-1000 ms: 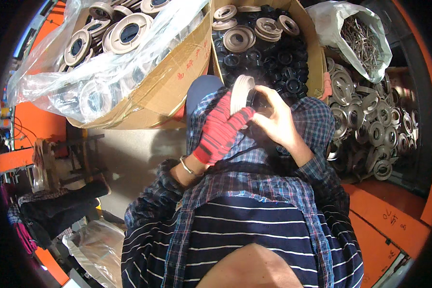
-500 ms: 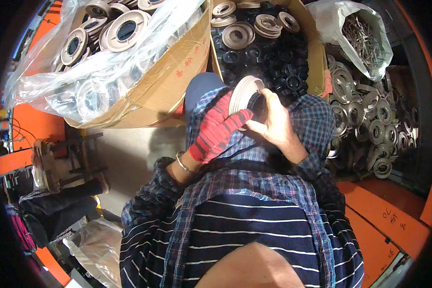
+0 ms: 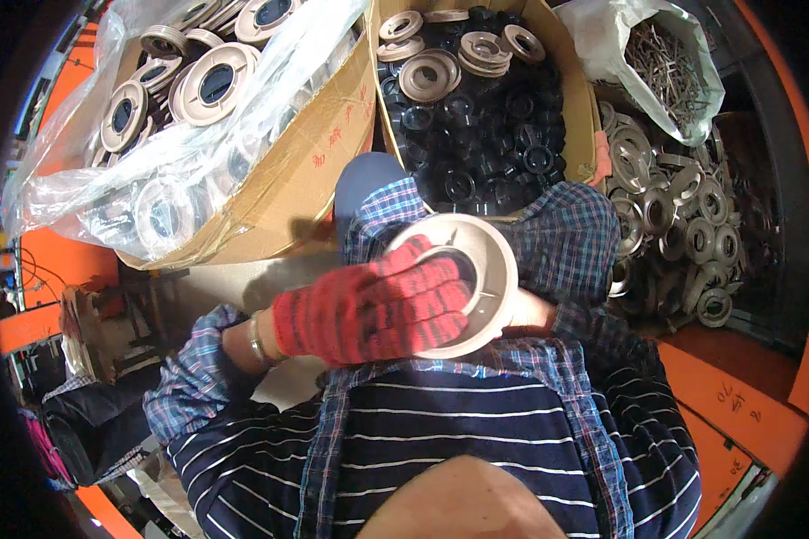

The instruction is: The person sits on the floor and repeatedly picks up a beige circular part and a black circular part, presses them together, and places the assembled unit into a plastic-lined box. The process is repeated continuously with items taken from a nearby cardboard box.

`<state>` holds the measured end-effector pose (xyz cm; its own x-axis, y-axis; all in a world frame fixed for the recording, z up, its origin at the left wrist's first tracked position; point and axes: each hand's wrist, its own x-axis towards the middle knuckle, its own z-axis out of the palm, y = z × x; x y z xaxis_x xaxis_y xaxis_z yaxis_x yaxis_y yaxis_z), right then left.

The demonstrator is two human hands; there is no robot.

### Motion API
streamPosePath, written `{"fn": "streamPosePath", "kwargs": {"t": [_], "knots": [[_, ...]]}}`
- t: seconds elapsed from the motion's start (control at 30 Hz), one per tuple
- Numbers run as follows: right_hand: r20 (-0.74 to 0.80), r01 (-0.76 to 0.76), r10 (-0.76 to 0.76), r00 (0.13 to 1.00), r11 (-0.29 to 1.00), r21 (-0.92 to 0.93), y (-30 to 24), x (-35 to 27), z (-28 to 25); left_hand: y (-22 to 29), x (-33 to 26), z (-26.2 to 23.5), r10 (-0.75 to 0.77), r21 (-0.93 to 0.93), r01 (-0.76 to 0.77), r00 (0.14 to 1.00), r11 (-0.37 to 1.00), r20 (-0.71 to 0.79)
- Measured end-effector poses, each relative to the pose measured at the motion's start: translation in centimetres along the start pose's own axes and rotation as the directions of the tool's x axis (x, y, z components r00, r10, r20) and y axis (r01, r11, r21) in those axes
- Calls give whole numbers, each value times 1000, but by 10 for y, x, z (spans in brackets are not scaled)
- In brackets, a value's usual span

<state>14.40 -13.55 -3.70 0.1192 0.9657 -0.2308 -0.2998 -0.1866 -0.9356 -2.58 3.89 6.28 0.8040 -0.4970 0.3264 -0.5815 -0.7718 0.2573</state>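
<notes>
Over my lap is a round beige plastic ring, with its broad face turned up and a dark insert partly showing in its middle. My left hand, in a red and black knit glove, lies across that face with its fingers stretched flat over the centre. The bare right hand supports the ring from beneath at its right side; its fingers are mostly hidden behind it. Ahead of my knees, a cardboard box holds many black round parts with several beige rings on top.
At the far left, a plastic-lined carton holds beige rings with dark centres. A white sack of thin metal pieces stands far right, above a heap of ring-shaped parts. Orange panels run along the right side.
The ring has come nearer my body and turned from nearly edge-on to face up. My left hand has shifted from its side onto its face; the right has moved underneath.
</notes>
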Motion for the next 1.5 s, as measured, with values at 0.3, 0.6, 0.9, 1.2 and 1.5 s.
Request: {"fn": "streamPosePath", "kwargs": {"t": [0.3,0.6,0.9,1.2,1.5], "knots": [[-301,-242,127,945,-345,-907,6,107,-228,-81,9,-104,-329,378,811,542,447,-773],[-425,-296,441,791,-332,-896,51,135,-275,-310,121,163,-951,138,941,298,308,86],[-424,-443,458,782,-72,-894,8,147,-276,-365,96,268,-941,232,919,336,320,-33],[-603,-523,-45,796,451,-724,6,133,-273,-259,118,201,-699,-576,799,511,172,501],[-390,209,-595,703,697,-686,-58,55,-136,-129,52,96,-859,-749,-496,475,-440,190]]}}
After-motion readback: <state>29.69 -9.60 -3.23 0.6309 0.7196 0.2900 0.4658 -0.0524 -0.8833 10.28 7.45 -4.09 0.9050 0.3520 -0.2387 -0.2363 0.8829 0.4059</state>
